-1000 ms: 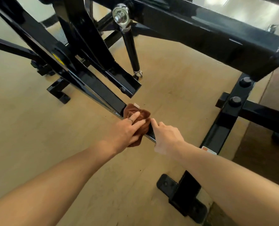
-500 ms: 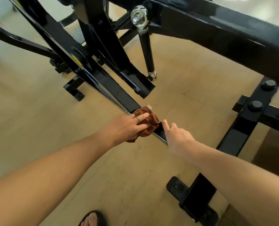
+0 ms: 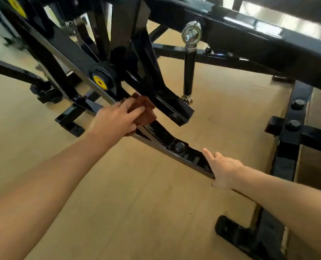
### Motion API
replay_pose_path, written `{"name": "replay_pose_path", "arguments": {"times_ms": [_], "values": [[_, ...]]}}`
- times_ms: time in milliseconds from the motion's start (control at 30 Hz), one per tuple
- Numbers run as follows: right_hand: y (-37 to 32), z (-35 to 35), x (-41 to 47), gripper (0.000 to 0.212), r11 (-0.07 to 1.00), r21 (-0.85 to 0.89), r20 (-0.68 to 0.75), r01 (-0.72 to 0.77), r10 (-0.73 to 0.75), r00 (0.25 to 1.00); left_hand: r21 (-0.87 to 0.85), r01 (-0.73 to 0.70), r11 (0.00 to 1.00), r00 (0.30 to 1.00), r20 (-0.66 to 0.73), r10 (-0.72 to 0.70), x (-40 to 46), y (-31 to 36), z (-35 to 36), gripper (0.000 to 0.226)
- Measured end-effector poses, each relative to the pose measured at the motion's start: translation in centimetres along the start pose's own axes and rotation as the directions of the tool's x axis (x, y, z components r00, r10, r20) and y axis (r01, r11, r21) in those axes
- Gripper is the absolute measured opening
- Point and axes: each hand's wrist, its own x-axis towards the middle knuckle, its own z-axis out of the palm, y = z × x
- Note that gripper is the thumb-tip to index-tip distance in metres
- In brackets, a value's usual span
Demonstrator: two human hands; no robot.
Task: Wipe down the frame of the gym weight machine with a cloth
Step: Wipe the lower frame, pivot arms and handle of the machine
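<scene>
A brown cloth [image 3: 143, 110] is pressed against the black sloping bar [image 3: 161, 132] of the weight machine frame, just below the yellow-capped pivot [image 3: 100, 82]. It is held there by the left hand [image 3: 114, 120], whose fingers are laid over the cloth and slightly curled around it; a ring is seen on one finger. Down the same bar from the pivot, past a round bolt head [image 3: 179, 146], the bar's lower end is gripped by the right hand [image 3: 224, 168], with the index finger stretched along the top face and the thumb tucked under the edge. Right of the pivot, a second black arm [image 3: 171, 107] with a squared-off end is seen lying just above the cloth. Further right of the pivot, a black rod [image 3: 189, 72] topped by a silver eye joint [image 3: 191, 33] is hung from the thick upper beam [image 3: 259, 44]. Far right of the pivot, a floor-level base member [image 3: 294, 128] with two bolt caps is seen, and all of it is carried on a tan floor [image 3: 118, 203].
</scene>
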Motion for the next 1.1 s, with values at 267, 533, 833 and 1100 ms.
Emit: {"name": "replay_pose_path", "arguments": {"times_ms": [267,533,833,1100], "values": [[-6.9,-4.1,2.2,0.118,0.937,0.349,-0.022,0.034,-0.028,0.999,-0.189,-0.209,0.960,0.945,0.214,0.248,-0.5,6.3,1.5,0.065],[-7.9,-0.4,1.8,0.112,0.964,0.244,-0.276,-0.106,0.174,0.945,-0.059,-0.256,0.965,0.955,0.138,0.262,0.3,4.5,1.7,0.077],[-10.2,-3.2,2.9,0.085,0.911,0.347,-0.096,-0.224,0.273,0.957,-0.008,0.183,0.983,0.983,0.023,-0.183,0.3,-0.4,0.3,0.060],[-11.2,-3.1,2.7,0.072,0.872,0.439,-0.140,-0.216,0.304,0.942,-0.180,-0.107,0.978,0.955,0.256,0.152,0.3,9.2,1.3,0.082]]}}
